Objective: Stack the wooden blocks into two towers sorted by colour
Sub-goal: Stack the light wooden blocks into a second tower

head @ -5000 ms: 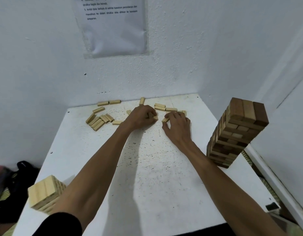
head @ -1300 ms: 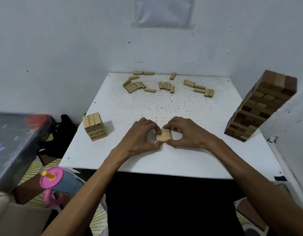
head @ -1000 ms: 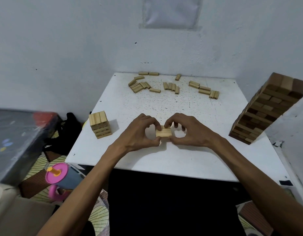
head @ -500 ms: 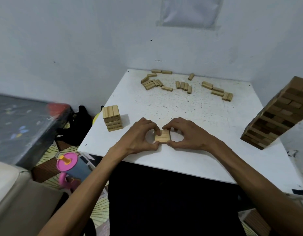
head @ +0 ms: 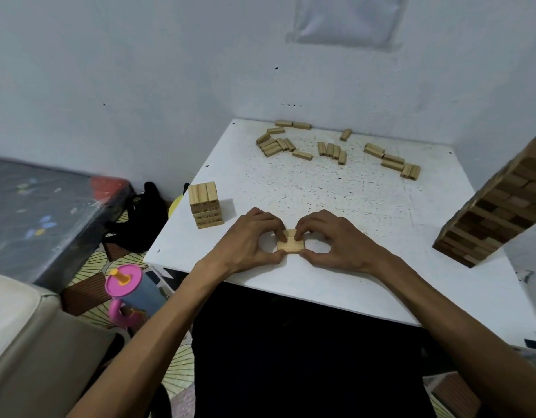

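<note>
Wooden blocks (head: 330,149) sit in four places on my white table (head: 321,194). The biggest group is the tall tower (head: 495,212) at the right edge, which mixes dark and pale pieces and looks tilted from where I see it. Next is the loose scatter of pale pieces lying flat along the far side near the wall, some bunched side by side, some alone. Smaller is the short pale tower (head: 205,206) by the left edge, its top layer three blocks side by side. My left hand (head: 251,242) and right hand (head: 336,239) meet near the front edge, fingers curled. Both pinch the smallest group, a row of three pale blocks (head: 291,247) lying flat on the table between them, thumbs at its near side and fingertips over its far side.
</note>
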Available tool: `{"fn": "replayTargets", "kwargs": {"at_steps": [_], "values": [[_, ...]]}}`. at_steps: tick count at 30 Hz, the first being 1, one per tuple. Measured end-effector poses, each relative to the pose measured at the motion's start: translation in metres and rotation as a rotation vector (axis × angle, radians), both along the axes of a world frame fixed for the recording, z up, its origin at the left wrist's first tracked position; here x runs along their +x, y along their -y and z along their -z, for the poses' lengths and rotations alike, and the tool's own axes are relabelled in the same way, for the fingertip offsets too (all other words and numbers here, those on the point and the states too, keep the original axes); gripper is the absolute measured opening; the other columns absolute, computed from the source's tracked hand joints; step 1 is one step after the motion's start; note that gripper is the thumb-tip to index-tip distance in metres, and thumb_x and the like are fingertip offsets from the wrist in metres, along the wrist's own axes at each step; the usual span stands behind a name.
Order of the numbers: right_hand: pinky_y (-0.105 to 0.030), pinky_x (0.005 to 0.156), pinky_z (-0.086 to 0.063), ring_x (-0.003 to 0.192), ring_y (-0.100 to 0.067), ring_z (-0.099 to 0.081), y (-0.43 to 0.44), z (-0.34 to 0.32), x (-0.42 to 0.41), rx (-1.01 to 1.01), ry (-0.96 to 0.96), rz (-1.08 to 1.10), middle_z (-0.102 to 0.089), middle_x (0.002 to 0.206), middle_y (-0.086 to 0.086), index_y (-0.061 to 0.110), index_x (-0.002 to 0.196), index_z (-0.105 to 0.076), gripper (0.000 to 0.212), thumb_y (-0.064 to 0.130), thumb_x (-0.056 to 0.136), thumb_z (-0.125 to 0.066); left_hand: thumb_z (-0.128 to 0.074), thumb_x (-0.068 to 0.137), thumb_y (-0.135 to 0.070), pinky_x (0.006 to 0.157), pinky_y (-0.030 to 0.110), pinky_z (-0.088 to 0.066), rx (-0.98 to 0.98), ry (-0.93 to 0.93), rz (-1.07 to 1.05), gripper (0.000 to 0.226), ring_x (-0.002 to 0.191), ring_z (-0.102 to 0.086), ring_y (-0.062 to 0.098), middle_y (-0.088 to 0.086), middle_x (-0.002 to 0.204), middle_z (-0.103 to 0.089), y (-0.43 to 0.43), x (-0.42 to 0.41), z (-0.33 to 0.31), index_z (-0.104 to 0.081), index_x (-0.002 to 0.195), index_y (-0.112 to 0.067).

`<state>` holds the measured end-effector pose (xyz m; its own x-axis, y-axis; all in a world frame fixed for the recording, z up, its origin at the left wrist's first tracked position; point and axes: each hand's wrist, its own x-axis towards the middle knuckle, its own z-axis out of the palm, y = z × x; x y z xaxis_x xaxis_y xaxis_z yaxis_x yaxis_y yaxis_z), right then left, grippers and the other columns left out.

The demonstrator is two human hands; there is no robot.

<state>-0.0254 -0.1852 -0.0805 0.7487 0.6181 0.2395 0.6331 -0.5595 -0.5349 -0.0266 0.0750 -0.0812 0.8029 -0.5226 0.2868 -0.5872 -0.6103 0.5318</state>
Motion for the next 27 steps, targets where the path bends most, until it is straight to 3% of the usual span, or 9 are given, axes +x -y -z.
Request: {"fn": "replayTargets", "kwargs": {"at_steps": [6, 15, 21, 27], "values": [[-0.035, 0.088, -0.051, 0.113, -0.009, -0.057, 0.000, -0.001, -0.004, -0.015, 0.078, 0.029, -0.064, 0.122, 0.019, 0.028, 0.108, -0.070, 0.022, 0.040, 0.090, -0.071, -0.074, 0.081, -0.043, 0.092, 0.038, -0.049, 0.015, 0.036, 0.002, 0.026, 0.109, -0.055, 0.016, -0.013, 0.118, -0.072, -0.001, -0.004, 0.002, -0.074, 0.098, -0.023], [-0.036, 0.086, -0.054, 0.111, -0.015, -0.061, -0.001, 0.012, -0.009, 0.007, 0.202, 0.050, -0.070, 0.123, 0.010, 0.022, 0.107, -0.074, 0.020, 0.036, 0.093, -0.075, -0.068, 0.088, -0.052, 0.092, 0.037, -0.048, 0.028, -0.005, -0.066, 0.029, 0.109, -0.051, 0.012, -0.021, 0.131, -0.068, -0.008, -0.011, 0.009, -0.074, 0.108, -0.032], [-0.033, 0.090, -0.050, 0.108, -0.015, -0.057, -0.006, 0.013, -0.008, 0.084, 0.155, 0.053, -0.066, 0.117, 0.008, 0.019, 0.103, -0.071, 0.021, 0.028, 0.086, -0.078, -0.070, 0.079, -0.048, 0.095, 0.028, -0.044, -0.071, 0.000, -0.082, 0.031, 0.112, -0.054, 0.012, -0.014, 0.121, -0.071, 0.000, -0.014, 0.011, -0.076, 0.100, -0.026], [-0.036, 0.088, -0.050, 0.105, -0.018, -0.057, -0.012, 0.005, -0.001, 0.092, 0.167, 0.008, -0.066, 0.110, 0.007, 0.018, 0.101, -0.070, 0.025, 0.020, 0.079, -0.082, -0.075, 0.077, -0.042, 0.089, 0.036, -0.047, -0.050, 0.038, -0.035, 0.028, 0.104, -0.054, 0.018, -0.012, 0.108, -0.069, -0.002, -0.011, 0.004, -0.069, 0.098, -0.025]]}}
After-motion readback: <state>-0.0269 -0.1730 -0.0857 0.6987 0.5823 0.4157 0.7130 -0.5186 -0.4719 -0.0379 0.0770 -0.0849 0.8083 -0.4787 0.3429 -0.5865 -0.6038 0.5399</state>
